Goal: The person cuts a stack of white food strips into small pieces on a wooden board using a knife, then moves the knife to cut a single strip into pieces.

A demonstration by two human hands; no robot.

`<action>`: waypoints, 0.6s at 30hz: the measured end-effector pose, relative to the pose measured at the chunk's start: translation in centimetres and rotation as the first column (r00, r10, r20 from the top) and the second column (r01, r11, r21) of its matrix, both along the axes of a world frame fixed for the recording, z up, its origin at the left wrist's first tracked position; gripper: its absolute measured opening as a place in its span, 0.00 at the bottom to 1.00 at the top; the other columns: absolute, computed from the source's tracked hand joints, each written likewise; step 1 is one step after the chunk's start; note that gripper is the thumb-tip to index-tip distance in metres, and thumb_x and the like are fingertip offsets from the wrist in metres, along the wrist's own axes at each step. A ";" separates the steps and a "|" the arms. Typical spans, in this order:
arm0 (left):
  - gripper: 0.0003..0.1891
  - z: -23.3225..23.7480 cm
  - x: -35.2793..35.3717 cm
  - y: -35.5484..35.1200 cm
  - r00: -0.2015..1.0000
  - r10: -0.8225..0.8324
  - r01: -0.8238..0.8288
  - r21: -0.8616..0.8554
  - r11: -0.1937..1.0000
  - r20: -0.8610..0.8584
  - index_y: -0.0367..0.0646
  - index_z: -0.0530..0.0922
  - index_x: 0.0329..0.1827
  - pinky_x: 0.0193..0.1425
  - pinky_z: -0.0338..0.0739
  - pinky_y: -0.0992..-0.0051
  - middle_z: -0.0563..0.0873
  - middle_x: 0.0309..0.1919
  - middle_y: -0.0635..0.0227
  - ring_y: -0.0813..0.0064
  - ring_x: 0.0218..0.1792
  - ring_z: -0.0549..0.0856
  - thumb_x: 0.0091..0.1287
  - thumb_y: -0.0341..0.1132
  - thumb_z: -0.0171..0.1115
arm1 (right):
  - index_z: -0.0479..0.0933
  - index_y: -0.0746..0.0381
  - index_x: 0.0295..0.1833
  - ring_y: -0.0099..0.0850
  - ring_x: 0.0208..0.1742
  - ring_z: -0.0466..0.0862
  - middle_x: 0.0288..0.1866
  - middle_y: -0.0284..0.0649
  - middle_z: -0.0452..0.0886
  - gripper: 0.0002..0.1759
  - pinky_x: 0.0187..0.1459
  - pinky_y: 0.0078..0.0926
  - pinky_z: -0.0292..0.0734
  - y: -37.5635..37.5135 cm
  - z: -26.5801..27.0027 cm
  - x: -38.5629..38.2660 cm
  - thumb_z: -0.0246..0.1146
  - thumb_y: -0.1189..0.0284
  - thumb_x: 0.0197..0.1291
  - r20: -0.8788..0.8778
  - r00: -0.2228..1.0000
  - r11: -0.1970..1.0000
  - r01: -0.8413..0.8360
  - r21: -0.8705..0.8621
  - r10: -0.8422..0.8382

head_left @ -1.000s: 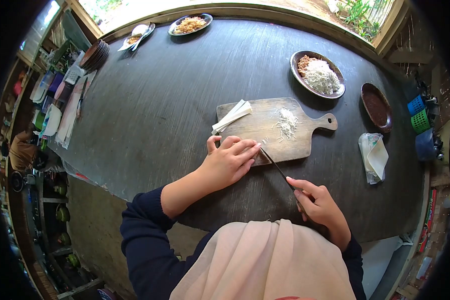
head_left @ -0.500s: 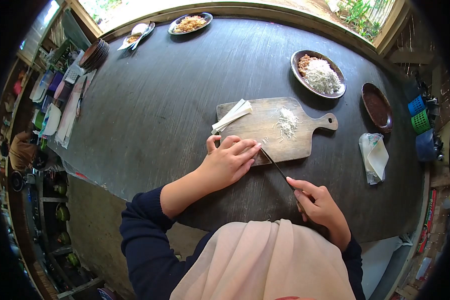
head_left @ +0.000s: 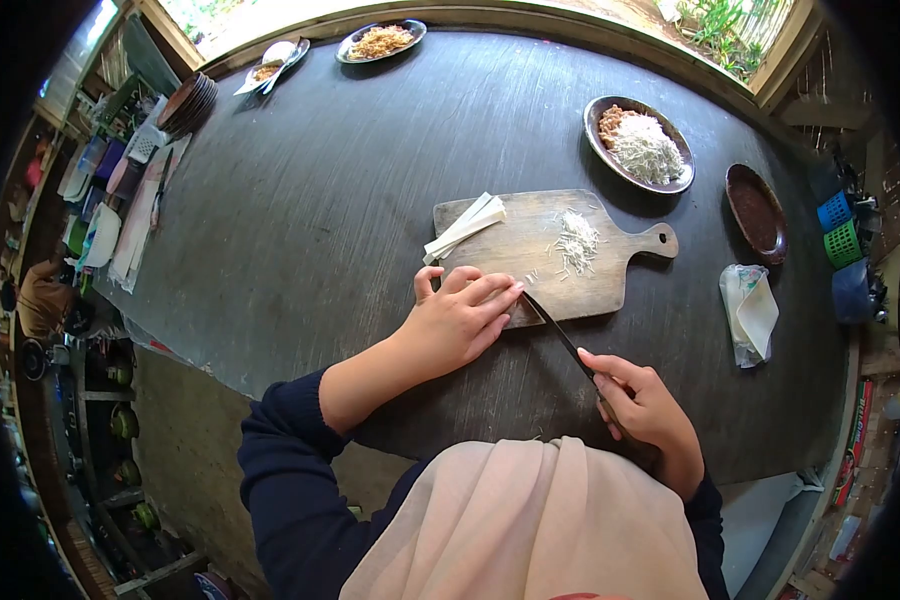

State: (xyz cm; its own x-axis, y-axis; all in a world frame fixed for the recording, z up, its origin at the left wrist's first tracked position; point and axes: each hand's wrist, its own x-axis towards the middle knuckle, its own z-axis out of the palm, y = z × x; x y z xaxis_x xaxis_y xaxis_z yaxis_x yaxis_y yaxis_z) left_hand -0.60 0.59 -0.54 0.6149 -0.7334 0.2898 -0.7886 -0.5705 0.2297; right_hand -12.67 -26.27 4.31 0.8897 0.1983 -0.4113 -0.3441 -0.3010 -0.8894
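Observation:
A wooden cutting board [head_left: 610, 285] lies on the dark table. My left hand [head_left: 462, 318] rests on its near left edge, fingers bent and pressed down; what lies beneath them is hidden. Wrapped round the handle of a knife [head_left: 560, 333] is my right hand [head_left: 642, 402], and the blade tip meets the board beside my left fingertips. White strips [head_left: 467, 228] lie at the board's far left corner. Thin white shreds [head_left: 577, 243] form a small pile on its right half, with a few loose bits near the blade.
A plate of white shreds and brown food [head_left: 647, 150] sits beyond the board. An oval brown dish [head_left: 757, 213] and a plastic packet [head_left: 749, 315] are at the right. Two food plates, stacked brown plates [head_left: 187, 104] and containers stand farther left.
The knife handle and my right hand have shifted very slightly right. My left hand stays in nearly the same place.

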 end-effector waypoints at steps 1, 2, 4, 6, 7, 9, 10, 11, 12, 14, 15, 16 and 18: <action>0.20 0.0 0.0 0.0 1.000 -0.001 0.001 0.001 1.000 -0.006 0.53 0.79 0.66 0.63 0.52 0.55 0.79 0.63 0.79 0.74 0.61 0.72 0.71 0.41 0.60 | 0.75 0.57 0.70 0.17 0.16 0.71 0.20 0.30 0.72 0.22 0.21 0.19 0.69 0.0 0.0 0.0 0.54 0.78 0.73 -0.017 1.000 1.000 0.006 0.006 -0.006; 0.20 0.1 0.0 0.0 1.000 -0.002 0.002 0.001 1.000 -0.006 0.53 0.79 0.66 0.63 0.52 0.55 0.79 0.63 0.79 0.74 0.61 0.72 0.71 0.41 0.60 | 0.75 0.57 0.70 0.17 0.16 0.71 0.20 0.30 0.72 0.22 0.21 0.19 0.69 0.0 -0.1 0.1 0.54 0.78 0.73 -0.017 1.000 1.000 0.007 0.005 -0.007; 0.20 0.2 0.0 0.0 1.000 0.007 -0.007 0.004 1.000 -0.018 0.52 0.79 0.66 0.63 0.52 0.55 0.78 0.64 0.79 0.73 0.62 0.72 0.72 0.41 0.60 | 0.75 0.57 0.70 0.16 0.16 0.71 0.20 0.30 0.73 0.22 0.21 0.19 0.68 0.2 -0.4 0.2 0.53 0.78 0.73 -0.016 1.000 1.000 0.023 0.021 -0.023; 0.20 0.1 0.0 0.0 1.000 0.006 -0.006 0.009 1.000 -0.018 0.52 0.79 0.66 0.63 0.52 0.55 0.78 0.64 0.78 0.73 0.62 0.71 0.72 0.41 0.60 | 0.75 0.58 0.69 0.16 0.16 0.71 0.20 0.30 0.72 0.22 0.21 0.18 0.68 0.2 -0.3 0.4 0.53 0.78 0.73 -0.018 1.000 0.999 0.022 0.023 -0.022; 0.20 0.1 0.0 0.0 1.000 0.011 -0.011 0.014 1.000 -0.016 0.52 0.79 0.66 0.63 0.52 0.54 0.78 0.64 0.78 0.73 0.62 0.71 0.72 0.41 0.59 | 0.75 0.58 0.69 0.16 0.16 0.71 0.20 0.30 0.72 0.21 0.21 0.18 0.67 0.2 -0.3 0.4 0.53 0.78 0.73 -0.017 1.000 1.000 0.015 0.024 -0.014; 0.20 0.2 0.0 0.1 1.000 0.009 -0.009 0.018 1.000 -0.022 0.52 0.79 0.66 0.64 0.52 0.54 0.78 0.64 0.78 0.73 0.62 0.71 0.72 0.42 0.60 | 0.75 0.58 0.69 0.16 0.16 0.71 0.20 0.30 0.72 0.21 0.21 0.18 0.67 0.1 -0.2 0.4 0.53 0.78 0.73 -0.018 1.000 1.000 0.008 0.024 -0.008; 0.20 0.2 0.0 0.1 1.000 0.008 -0.007 0.022 1.000 -0.029 0.52 0.79 0.66 0.64 0.52 0.54 0.77 0.64 0.78 0.72 0.62 0.71 0.72 0.42 0.60 | 0.75 0.58 0.69 0.16 0.16 0.71 0.20 0.30 0.72 0.21 0.21 0.19 0.67 0.0 -0.2 0.4 0.53 0.78 0.73 -0.021 1.000 1.000 0.002 0.022 -0.001; 0.20 0.1 0.0 0.1 1.000 0.009 -0.008 0.022 1.000 -0.027 0.52 0.79 0.66 0.64 0.52 0.54 0.77 0.64 0.78 0.72 0.62 0.71 0.72 0.42 0.60 | 0.75 0.58 0.69 0.16 0.16 0.71 0.20 0.30 0.72 0.21 0.21 0.19 0.67 0.0 -0.2 0.4 0.53 0.78 0.73 -0.018 1.000 1.000 0.001 0.022 -0.001; 0.20 0.0 0.1 0.1 1.000 0.010 -0.010 0.010 1.000 -0.029 0.53 0.79 0.66 0.64 0.52 0.54 0.77 0.65 0.77 0.72 0.62 0.71 0.71 0.42 0.60 | 0.75 0.58 0.69 0.16 0.16 0.71 0.20 0.30 0.72 0.21 0.20 0.19 0.67 -0.1 -0.2 0.4 0.53 0.77 0.73 -0.020 1.000 1.000 0.002 0.017 -0.002; 0.20 -0.1 0.0 0.0 1.000 0.011 -0.011 -0.003 1.000 -0.029 0.53 0.79 0.65 0.64 0.52 0.54 0.77 0.65 0.77 0.72 0.62 0.71 0.71 0.42 0.61 | 0.74 0.58 0.69 0.17 0.16 0.71 0.20 0.30 0.72 0.21 0.20 0.19 0.67 -0.2 -0.2 0.3 0.53 0.77 0.74 -0.020 1.000 1.000 0.003 0.009 -0.003; 0.20 -0.1 0.0 0.0 1.000 0.011 -0.012 -0.024 1.000 -0.017 0.54 0.80 0.64 0.64 0.52 0.54 0.77 0.65 0.77 0.72 0.63 0.71 0.70 0.43 0.62 | 0.74 0.58 0.70 0.17 0.16 0.71 0.20 0.30 0.72 0.21 0.20 0.19 0.67 -0.2 -0.3 0.3 0.52 0.77 0.74 -0.034 0.999 1.000 0.012 0.012 -0.012; 0.19 -0.1 0.0 0.0 1.000 0.011 -0.012 -0.045 0.999 -0.006 0.55 0.80 0.63 0.65 0.52 0.54 0.77 0.65 0.76 0.71 0.63 0.70 0.70 0.44 0.62 | 0.74 0.58 0.70 0.17 0.16 0.71 0.20 0.30 0.72 0.21 0.20 0.19 0.67 -0.1 -0.3 0.3 0.52 0.76 0.74 -0.048 0.999 1.000 0.023 0.017 -0.022; 0.19 0.0 -0.2 0.0 1.000 0.000 0.001 -0.032 0.999 0.012 0.56 0.81 0.62 0.65 0.52 0.54 0.77 0.66 0.76 0.70 0.64 0.70 0.69 0.45 0.64 | 0.74 0.57 0.70 0.17 0.16 0.72 0.20 0.30 0.72 0.21 0.20 0.19 0.68 0.0 0.0 0.4 0.52 0.76 0.74 -0.051 0.999 1.000 0.018 0.010 -0.017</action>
State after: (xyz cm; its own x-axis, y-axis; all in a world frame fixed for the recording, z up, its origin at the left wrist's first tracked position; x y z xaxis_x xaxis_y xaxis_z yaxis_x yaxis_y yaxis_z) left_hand -0.81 0.61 -0.54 0.6112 -0.7238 0.3204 -0.7915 -0.5627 0.2386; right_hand -12.29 -26.28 4.32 0.8709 0.1876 -0.4542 -0.3943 -0.2849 -0.8737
